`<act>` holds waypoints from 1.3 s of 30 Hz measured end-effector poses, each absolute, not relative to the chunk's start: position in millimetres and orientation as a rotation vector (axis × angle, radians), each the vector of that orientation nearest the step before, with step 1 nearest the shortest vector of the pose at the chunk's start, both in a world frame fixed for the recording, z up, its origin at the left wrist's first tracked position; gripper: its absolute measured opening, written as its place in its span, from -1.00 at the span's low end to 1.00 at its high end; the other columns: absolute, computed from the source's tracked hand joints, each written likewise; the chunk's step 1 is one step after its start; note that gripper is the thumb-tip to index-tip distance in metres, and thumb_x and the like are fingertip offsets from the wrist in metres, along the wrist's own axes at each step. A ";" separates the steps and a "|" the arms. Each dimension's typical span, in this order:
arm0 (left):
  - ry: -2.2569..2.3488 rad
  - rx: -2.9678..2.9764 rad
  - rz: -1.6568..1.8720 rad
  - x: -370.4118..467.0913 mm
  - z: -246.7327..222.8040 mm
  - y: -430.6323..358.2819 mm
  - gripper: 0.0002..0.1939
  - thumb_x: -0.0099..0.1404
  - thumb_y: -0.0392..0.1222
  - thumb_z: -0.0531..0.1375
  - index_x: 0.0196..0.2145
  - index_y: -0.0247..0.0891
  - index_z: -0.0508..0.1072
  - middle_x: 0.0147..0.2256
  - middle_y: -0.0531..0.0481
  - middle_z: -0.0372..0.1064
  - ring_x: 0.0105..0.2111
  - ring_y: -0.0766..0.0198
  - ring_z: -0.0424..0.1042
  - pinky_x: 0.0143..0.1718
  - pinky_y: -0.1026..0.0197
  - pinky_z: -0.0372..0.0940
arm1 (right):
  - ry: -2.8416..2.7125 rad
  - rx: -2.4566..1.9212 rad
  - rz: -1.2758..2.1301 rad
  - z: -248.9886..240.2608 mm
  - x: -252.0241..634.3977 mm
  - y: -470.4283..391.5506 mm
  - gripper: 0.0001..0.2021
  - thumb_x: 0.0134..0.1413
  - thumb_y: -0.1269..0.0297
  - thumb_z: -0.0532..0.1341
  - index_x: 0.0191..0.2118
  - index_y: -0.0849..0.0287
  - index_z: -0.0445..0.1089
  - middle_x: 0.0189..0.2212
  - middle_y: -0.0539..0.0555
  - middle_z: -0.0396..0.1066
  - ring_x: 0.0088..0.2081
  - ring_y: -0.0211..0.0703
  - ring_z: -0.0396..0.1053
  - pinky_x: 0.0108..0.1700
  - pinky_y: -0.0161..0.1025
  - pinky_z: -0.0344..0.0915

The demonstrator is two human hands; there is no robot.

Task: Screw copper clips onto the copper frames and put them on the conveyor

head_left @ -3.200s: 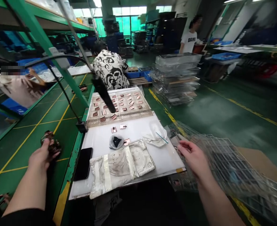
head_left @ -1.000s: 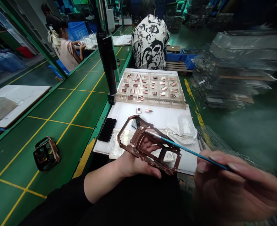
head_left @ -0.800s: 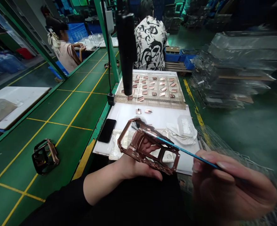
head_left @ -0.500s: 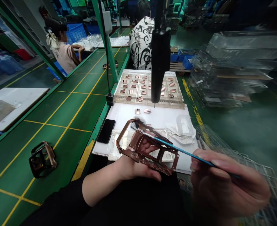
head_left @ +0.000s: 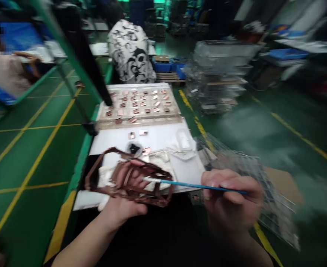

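Note:
A brown openwork frame rests tilted in my left hand, whose fingers show through its openings. My right hand pinches a thin blue brush; its pale tip is over the frame's middle, and whether it touches is too blurred to tell. Beyond the frame, a small round dish with something black in it stands on the white table. Small coppery pieces lie near the dish. Behind them is a clear tray with several more such pieces.
A green conveyor with yellow lines runs along the left. A dark post rises at the table's left. White cloth and a clear box lie right. Two people sit beyond; stacked trays stand behind right.
The view has swung to the right. The frame has turned in my left hand, and the brush in my right hand now lies flatter, its tip farther down on the frame.

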State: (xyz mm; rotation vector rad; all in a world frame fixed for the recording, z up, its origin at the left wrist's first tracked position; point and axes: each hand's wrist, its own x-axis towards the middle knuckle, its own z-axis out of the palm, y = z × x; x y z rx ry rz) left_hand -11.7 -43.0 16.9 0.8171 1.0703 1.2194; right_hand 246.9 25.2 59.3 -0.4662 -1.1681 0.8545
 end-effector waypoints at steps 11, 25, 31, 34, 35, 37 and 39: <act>1.486 0.199 0.943 -53.5 12.8 -21.3 0.00 -0.05 0.30 0.58 0.34 0.11 0.53 0.06 -0.05 0.73 0.19 -0.44 0.62 0.07 -0.36 0.68 | -1.086 -1.244 0.664 -4.5 315.1 83.5 -0.65 0.30 -0.09 0.49 -0.11 0.12 0.68 -0.37 0.09 0.65 -0.42 -0.10 0.59 -0.34 -0.20 0.57; 1.712 1.760 0.286 -80.1 15.7 34.1 -0.36 0.51 0.36 0.17 0.20 -0.14 0.70 0.19 -0.16 0.66 0.25 -0.23 0.59 0.35 -0.15 0.43 | -1.417 -1.409 0.565 -57.3 303.2 132.3 -0.55 0.33 -0.12 0.39 0.10 0.12 0.69 -0.11 0.18 0.72 -0.21 0.05 0.66 -0.13 -0.10 0.60; 1.591 1.926 0.105 -77.4 10.1 58.4 -0.38 0.52 0.33 0.14 0.16 -0.13 0.73 0.14 -0.14 0.69 0.16 -0.19 0.67 0.23 -0.02 0.52 | -1.190 -1.707 0.471 -112.9 364.3 101.4 -0.36 0.64 -0.20 -0.05 0.24 0.22 0.53 -0.12 0.21 0.64 -0.20 -0.01 0.61 0.01 -0.04 0.58; 1.665 1.969 0.051 -87.3 -6.6 63.2 -0.39 0.51 0.32 0.13 0.17 -0.10 0.72 0.12 -0.09 0.70 0.16 -0.16 0.67 0.23 0.00 0.54 | -1.060 -1.994 0.522 -165.0 404.4 93.5 -0.54 0.66 -0.08 0.10 0.19 0.22 0.50 -0.07 0.16 0.59 -0.10 -0.04 0.60 0.07 0.02 0.59; 1.694 1.977 0.042 -91.5 -12.2 64.3 -0.39 0.50 0.32 0.13 0.17 -0.10 0.72 0.13 -0.08 0.70 0.18 -0.15 0.66 0.24 0.01 0.54 | -1.036 -2.087 0.580 -184.9 415.2 91.2 -0.60 0.61 -0.05 0.22 0.16 0.20 0.51 -0.02 0.16 0.58 -0.06 -0.03 0.59 0.07 0.02 0.59; 1.734 1.981 0.004 -99.7 -20.7 66.1 -0.37 0.47 0.33 0.13 0.17 -0.09 0.72 0.18 -0.04 0.67 0.23 -0.14 0.63 0.27 0.00 0.52 | -1.006 -2.248 0.726 -225.1 429.2 84.5 -0.65 0.53 0.04 0.34 0.18 0.18 0.52 0.09 0.17 0.55 0.02 0.00 0.58 0.09 0.03 0.61; 1.769 1.975 -0.048 -106.6 -24.9 66.7 -0.34 0.45 0.36 0.11 0.19 -0.07 0.70 0.21 -0.01 0.64 0.26 -0.14 0.61 0.27 -0.06 0.53 | -0.994 -2.363 0.868 -262.4 431.8 73.2 -0.64 0.51 0.08 0.37 0.22 0.17 0.50 0.16 0.19 0.52 0.07 0.03 0.57 0.12 0.06 0.61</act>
